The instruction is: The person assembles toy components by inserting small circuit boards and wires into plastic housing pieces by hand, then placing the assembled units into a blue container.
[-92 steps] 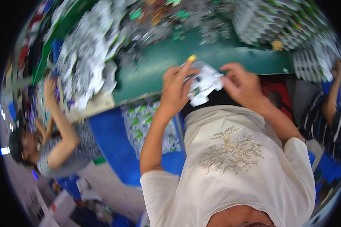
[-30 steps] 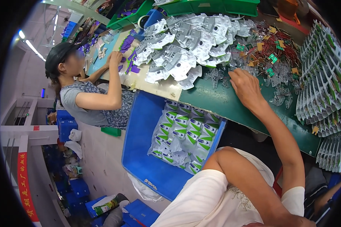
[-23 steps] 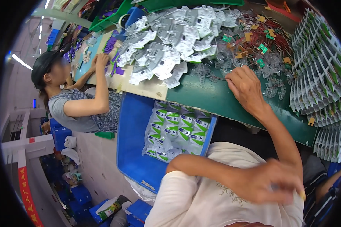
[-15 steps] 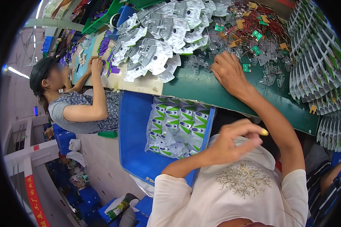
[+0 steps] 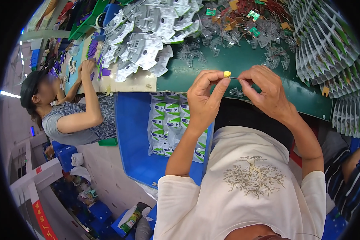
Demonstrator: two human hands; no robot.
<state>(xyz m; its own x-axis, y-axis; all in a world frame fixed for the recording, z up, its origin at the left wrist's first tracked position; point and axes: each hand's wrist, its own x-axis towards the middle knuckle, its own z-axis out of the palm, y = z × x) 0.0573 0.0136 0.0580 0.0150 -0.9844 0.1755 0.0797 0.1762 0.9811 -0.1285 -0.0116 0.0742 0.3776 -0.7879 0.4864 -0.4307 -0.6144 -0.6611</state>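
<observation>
Over the table's front edge, my left hand [image 5: 206,96] and my right hand [image 5: 268,90] face each other. A thin dark strand that looks like a wire [image 5: 235,78] spans the gap between their fingertips. Both hands pinch it between thumb and index finger. A yellow cover [image 5: 227,74] sits on my left index fingertip. Just below the pinch, a small clear plastic part [image 5: 236,92] lies at the table edge. Behind my hands are loose clear plastic parts [image 5: 274,58], small green boards [image 5: 253,15] and tangled red wires [image 5: 274,12].
Grey-white molded shells [image 5: 144,48] are heaped at the left of the green tabletop [image 5: 180,82]. Stacked shells [image 5: 328,44] rise at the right. A blue bin [image 5: 134,152] holding packed white-and-green items stands below the edge. Another person [image 5: 76,116] works at the left.
My right hand has come back from the pile of parts to the table edge. My left hand has risen from above my lap to meet it, and a thin wire now spans them.
</observation>
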